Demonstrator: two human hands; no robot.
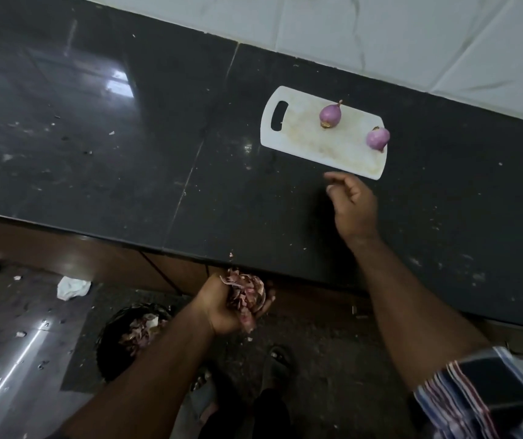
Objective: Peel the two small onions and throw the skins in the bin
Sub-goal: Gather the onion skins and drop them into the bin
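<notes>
looks like the peeling's done — both onions (331, 114) (377, 138) sit bare on the white cutting board (298, 144) on the dark counter (127, 137), and the left hand (222, 307) has its fingers curled round a wad of skins (245, 294) just below the counter edge. next it needs to swing left and down over the bin (117, 337) on the floor — nothing blocks the way. right hand (350, 202) hovers near the board, fingers loosely curled, holding nothing; paper scraps (72, 287) litter the floor.
</notes>
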